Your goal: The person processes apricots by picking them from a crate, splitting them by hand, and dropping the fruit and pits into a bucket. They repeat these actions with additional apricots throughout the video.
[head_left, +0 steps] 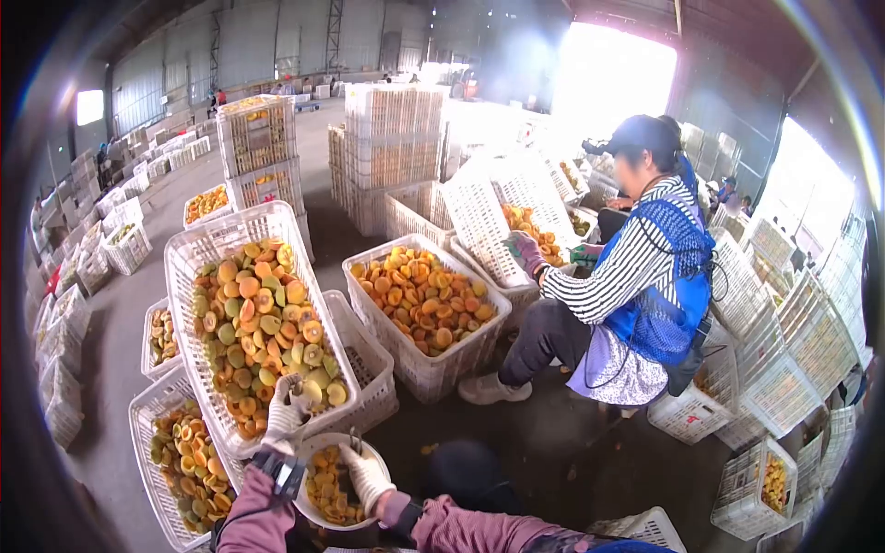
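Note:
My left hand (287, 411), in a white knit glove, reaches over the low end of a tilted white crate (205, 405). Its fingers are apart at the apricots (253, 318) heaped inside, some of them orange and others greenish. Below the crate stands a round white bucket (309, 510) with cut apricot pieces (329, 487) in it. Over that bucket is my right hand (369, 477), also gloved, with curled fingers pointing down toward the fruit. What the right fingers hold, I cannot tell.
A crate of orange apricot halves (424, 300) stands ahead, another crate (184, 461) at lower left. To the right sits a person in a striped top and blue vest (645, 249), bent over a tilted crate. Stacked crates (392, 138) rise behind; more line the right side.

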Available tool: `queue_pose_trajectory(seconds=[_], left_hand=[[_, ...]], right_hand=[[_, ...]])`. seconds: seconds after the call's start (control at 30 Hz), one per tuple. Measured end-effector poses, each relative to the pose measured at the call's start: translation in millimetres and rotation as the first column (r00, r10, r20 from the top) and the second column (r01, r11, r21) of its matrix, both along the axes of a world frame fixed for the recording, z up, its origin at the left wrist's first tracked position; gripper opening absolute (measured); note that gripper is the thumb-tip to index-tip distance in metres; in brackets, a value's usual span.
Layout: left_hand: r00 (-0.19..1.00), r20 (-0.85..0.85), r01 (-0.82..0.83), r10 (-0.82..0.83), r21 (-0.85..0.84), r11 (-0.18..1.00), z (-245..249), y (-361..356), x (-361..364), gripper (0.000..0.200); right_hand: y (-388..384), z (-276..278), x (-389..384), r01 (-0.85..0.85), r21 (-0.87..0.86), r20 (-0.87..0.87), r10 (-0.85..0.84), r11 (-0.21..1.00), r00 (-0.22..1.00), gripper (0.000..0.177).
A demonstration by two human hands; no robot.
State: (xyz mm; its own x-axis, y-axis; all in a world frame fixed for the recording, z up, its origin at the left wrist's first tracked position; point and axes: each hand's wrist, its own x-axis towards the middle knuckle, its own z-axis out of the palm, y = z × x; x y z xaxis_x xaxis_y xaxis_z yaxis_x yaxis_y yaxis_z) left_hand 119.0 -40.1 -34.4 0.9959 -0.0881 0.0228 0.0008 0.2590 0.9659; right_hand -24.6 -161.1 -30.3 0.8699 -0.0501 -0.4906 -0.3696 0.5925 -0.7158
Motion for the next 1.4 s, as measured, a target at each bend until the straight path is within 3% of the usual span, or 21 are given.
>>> queue_pose_trajectory(seconds=[0.07, 0.13, 0.2, 0.27, 0.3, 0.33, 0.37, 0.4, 0.47, 0.57, 0.6, 0.67, 0.8, 0.83, 0.87, 1.03, 1.07, 1.13, 1.23, 1.33, 1.4], left_hand=[[0.994, -0.001, 0.112, -0.112, 0.008, 0.994, 29.8, 11.4, -22.1, 0.045], [0.972, -0.048, 0.220, -0.231, -0.169, 0.961, 90.5, 2.8, -64.7, 0.038], [0.965, -0.063, 0.229, -0.253, -0.260, 0.938, 58.8, 14.8, -60.9, 0.034], [0.983, -0.039, 0.169, -0.178, -0.174, 0.970, 63.4, 18.5, -71.0, 0.031], [0.925, -0.250, 0.069, -0.287, -0.631, 0.773, 19.7, 34.9, -44.3, 0.031], [0.924, -0.260, 0.056, -0.282, -0.636, 0.769, 22.9, 39.7, -46.6, 0.031], [0.992, 0.101, 0.065, -0.074, 0.084, 0.994, 35.1, 42.7, -50.1, 0.031], [0.856, 0.489, -0.258, -0.170, 0.687, 0.679, 40.6, 43.6, -48.4, 0.031], [0.921, 0.380, -0.188, -0.081, 0.617, 0.764, 20.3, 54.0, -37.5, 0.032], [0.998, -0.038, 0.043, -0.041, 0.059, 0.997, 40.5, 57.5, -36.5, 0.040], [0.997, 0.066, -0.052, 0.039, 0.214, 0.975, 34.6, 56.8, -34.2, 0.041], [0.866, 0.499, -0.375, 0.037, 0.599, 0.708, 29.9, 56.2, -30.9, 0.037], [0.892, 0.452, -0.360, -0.004, 0.717, 0.597, 28.4, 57.7, -26.6, 0.033], [0.978, 0.150, -0.191, 0.145, 0.364, 0.912, 24.5, 60.3, -22.6, 0.034], [0.974, -0.197, -0.135, 0.108, -0.128, 0.982, 20.5, 62.6, -19.7, 0.037], [0.912, 0.359, -0.312, 0.200, 0.287, 0.906, 19.5, 51.7, -23.5, 0.027], [0.913, 0.357, -0.307, 0.196, 0.288, 0.907, 21.6, 51.7, -22.4, 0.027], [0.830, 0.546, -0.478, 0.114, 0.591, 0.650, 23.6, 54.5, -21.9, 0.020], [0.883, 0.445, -0.399, 0.147, 0.548, 0.736, 24.9, 53.8, -23.3, 0.017], [0.971, 0.216, -0.192, 0.098, 0.476, 0.858, 21.1, 61.7, -26.4, 0.017], [0.996, 0.082, -0.066, 0.033, 0.435, 0.898, 12.0, 70.6, -27.2, 0.016]], right_hand=[[-8.2, 29.1, 40.8, -0.058, -0.176, -0.088, 0.043, 0.983, 0.995, 0.045], [-5.8, 16.5, 81.1, -0.058, -0.081, 0.118, 0.068, 0.995, 0.991, 0.052], [-12.5, 84.2, 79.7, -0.382, -0.046, -0.108, 0.376, 0.923, 0.920, 0.047], [-1.0, 55.8, 95.3, -0.446, -0.062, -0.060, 0.442, 0.893, 0.895, 0.040], [4.7, 33.0, 102.1, -0.452, -0.068, -0.075, 0.447, 0.889, 0.891, 0.040], [12.3, 7.9, 108.3, -0.460, -0.003, -0.092, 0.457, 0.888, 0.884, 0.038], [16.9, -5.4, 116.6, -0.458, 0.060, -0.103, 0.462, 0.887, 0.881, 0.036], [22.1, -3.4, 118.6, -0.426, -0.049, -0.020, 0.425, 0.904, 0.905, 0.030], [30.9, 1.8, 123.1, -0.394, 0.116, 0.074, 0.387, 0.912, 0.919, 0.026], [40.2, 14.1, 131.7, -0.378, 0.129, 0.137, 0.361, 0.917, 0.923, 0.020], [33.8, 65.9, 122.9, -0.402, 0.035, 0.011, 0.402, 0.915, 0.916, 0.020], [45.7, 40.0, 131.1, -0.359, 0.263, 0.067, 0.354, 0.895, 0.933, 0.021], [48.6, 14.5, 147.8, -0.383, 0.105, 0.099, 0.374, 0.918, 0.922, 0.027], [47.3, 14.1, 151.4, -0.395, 0.094, 0.061, 0.390, 0.914, 0.919, 0.025], [47.9, 13.7, 151.7, -0.390, 0.093, 0.063, 0.386, 0.916, 0.920, 0.025], [55.4, 3.3, 153.2, -0.350, 0.136, 0.189, 0.323, 0.927, 0.927, 0.030], [58.3, -9.2, 153.9, -0.343, 0.147, 0.166, 0.319, 0.928, 0.933, 0.029], [56.2, 9.1, 148.3, -0.351, 0.203, 0.127, 0.330, 0.914, 0.935, 0.028], [57.4, 16.1, 143.4, -0.290, 0.317, 0.149, 0.255, 0.903, 0.955, 0.028], [55.5, 2.0, 142.1, -0.396, 0.322, 0.095, 0.386, 0.860, 0.917, 0.027], [58.4, -3.7, 145.1, -0.352, -0.030, 0.111, 0.353, 0.935, 0.929, 0.026]])
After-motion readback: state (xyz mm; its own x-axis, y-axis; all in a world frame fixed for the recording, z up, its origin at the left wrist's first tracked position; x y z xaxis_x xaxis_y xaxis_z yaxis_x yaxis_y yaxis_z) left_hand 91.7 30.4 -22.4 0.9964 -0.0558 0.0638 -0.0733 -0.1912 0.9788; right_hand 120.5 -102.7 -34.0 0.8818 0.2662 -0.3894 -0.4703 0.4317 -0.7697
